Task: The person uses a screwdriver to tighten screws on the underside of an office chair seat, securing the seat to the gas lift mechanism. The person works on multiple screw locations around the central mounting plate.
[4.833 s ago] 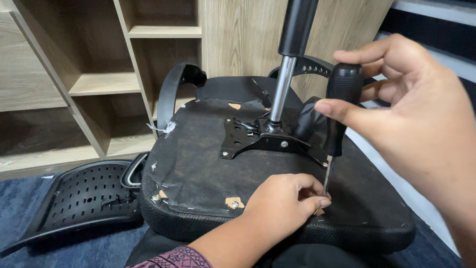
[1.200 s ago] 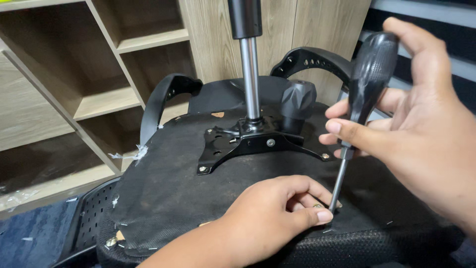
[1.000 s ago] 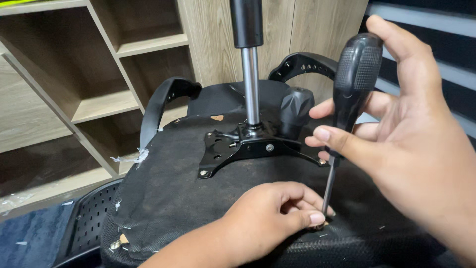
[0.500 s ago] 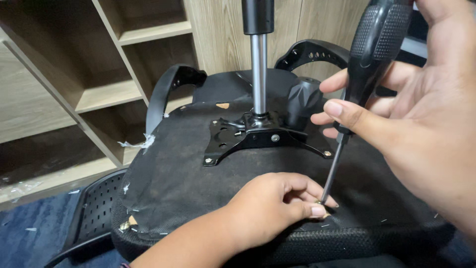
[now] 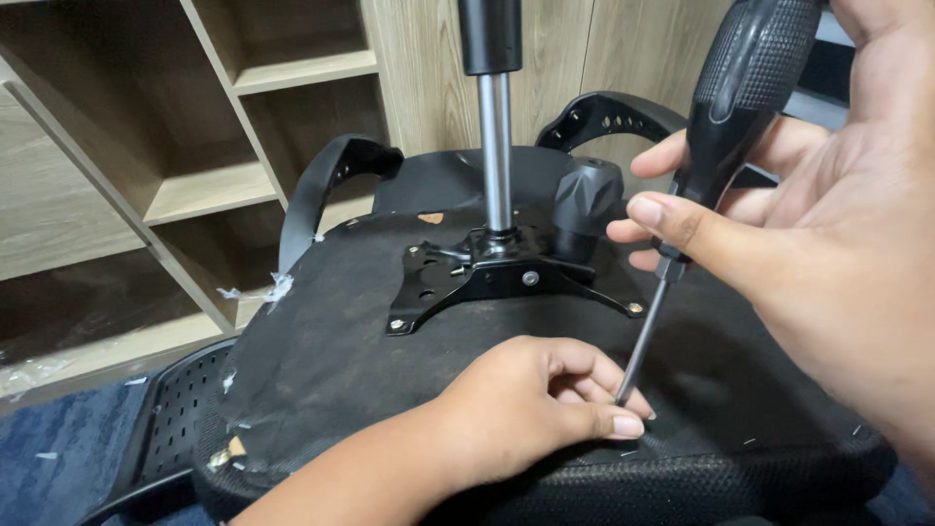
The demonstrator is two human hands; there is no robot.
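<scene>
Wood-grain shelving unit [image 5: 195, 185] fills the back, open cubbies, pale laminate. In front, an upturned office chair seat [image 5: 370, 360]: rounded black pad, dusty fabric underside stapled at the edges, mesh weave on the rim. Curved black plastic armrests [image 5: 326, 190] rise behind it. A black stamped-metal mounting plate [image 5: 487, 278] sits bolted at centre, with a chrome gas-lift cylinder [image 5: 495, 146] standing upright from it. Right hand [image 5: 828, 234] wraps thumb and fingers around the screwdriver [image 5: 716, 136], textured black handle, thin steel shaft angled down to the seat's front edge. Left hand [image 5: 531, 404] lies on the fabric, fingertips pinched closed beside the tip; whether they grip anything is hidden.
</scene>
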